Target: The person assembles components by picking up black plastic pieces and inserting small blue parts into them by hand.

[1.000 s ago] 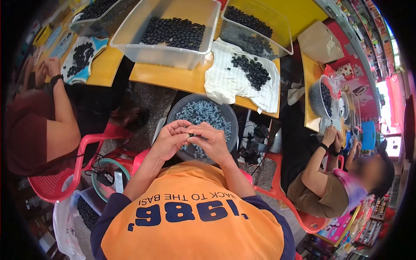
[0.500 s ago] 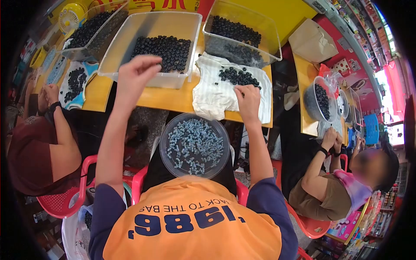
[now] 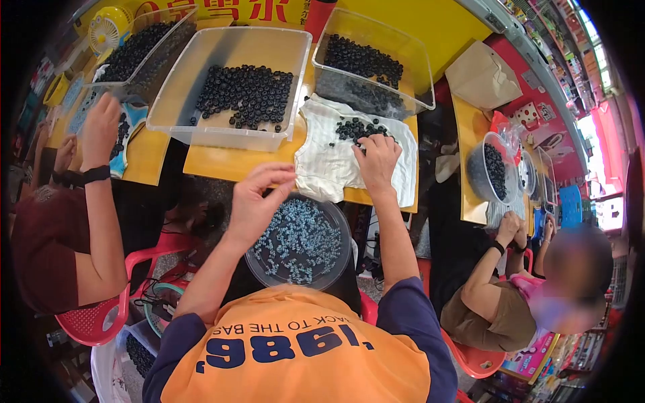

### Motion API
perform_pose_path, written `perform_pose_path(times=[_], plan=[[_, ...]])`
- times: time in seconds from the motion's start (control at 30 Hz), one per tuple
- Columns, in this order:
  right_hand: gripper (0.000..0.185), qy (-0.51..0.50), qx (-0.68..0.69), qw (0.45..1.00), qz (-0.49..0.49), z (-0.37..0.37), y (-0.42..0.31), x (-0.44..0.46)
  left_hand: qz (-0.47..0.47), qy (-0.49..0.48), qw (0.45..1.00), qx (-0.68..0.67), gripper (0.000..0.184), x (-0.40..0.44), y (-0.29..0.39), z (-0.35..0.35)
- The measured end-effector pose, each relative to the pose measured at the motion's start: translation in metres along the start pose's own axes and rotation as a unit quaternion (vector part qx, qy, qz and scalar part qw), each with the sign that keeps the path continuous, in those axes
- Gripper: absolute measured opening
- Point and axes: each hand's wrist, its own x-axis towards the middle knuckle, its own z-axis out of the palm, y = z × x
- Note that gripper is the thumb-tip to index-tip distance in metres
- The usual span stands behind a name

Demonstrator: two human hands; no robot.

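Observation:
My left hand (image 3: pixel 261 201) hovers over the far rim of a round clear tub (image 3: pixel 349 236) on my lap. Its fingers stretch forward, the thumb apart from them, and nothing shows between. Many small light-blue pieces (image 3: pixel 299 235) lie in the tub. On the table, a white cloth garment (image 3: pixel 321 151) is spread flat. Small round black bead-like pieces (image 3: pixel 356 127) are heaped on it. My right hand (image 3: pixel 378 161) rests at the near edge of this heap, its fingers curled down onto the black pieces. What its fingertips hold is too small to make out.
A large clear bin (image 3: pixel 168 101) of black pieces stands ahead, another clear bin (image 3: pixel 420 74) to its right. Co-workers sit on both sides: a raised hand (image 3: pixel 101 131) at left, two hands (image 3: pixel 510 230) at right near a tub of black pieces (image 3: pixel 478 171).
My left hand has come down and right, from over the large bin to above the round tub. My right hand has shifted slightly left at the heap. The left co-worker's hand has risen.

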Motion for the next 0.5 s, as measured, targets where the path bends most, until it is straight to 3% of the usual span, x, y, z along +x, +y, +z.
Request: perform_pose_path(times=[0.07, 0.1, 0.13, 0.2, 0.3, 0.5], plan=[[0.015, 0.033, 0.116, 0.993, 0.006, -0.023, -0.017, -0.002, -0.031, -0.004, 0.998, -0.048, 0.015, -0.005, -0.009, 0.007], [0.018, 0.037, 0.193, 0.981, 0.002, -0.033, -0.025, -0.004, -0.090, -0.018, 0.992, -0.085, 0.015, -0.008, -0.012, 0.010], [0.018, 0.030, 0.195, 0.980, -0.002, -0.045, -0.036, -0.008, -0.150, -0.031, 0.981, -0.122, 0.015, -0.011, -0.015, 0.013], [0.023, -0.011, 0.318, 0.947, 0.055, -0.067, -0.062, -0.018, -0.167, -0.009, 0.970, -0.176, 0.017, -0.012, -0.018, 0.023], [0.029, -0.022, 0.332, 0.943, 0.014, -0.083, -0.089, -0.031, -0.199, -0.002, 0.942, -0.270, 0.020, -0.012, -0.020, 0.030], [0.030, -0.034, 0.321, 0.946, -0.021, -0.092, -0.111, -0.043, -0.174, -0.029, 0.951, -0.254, 0.021, -0.024, -0.032, 0.027]])
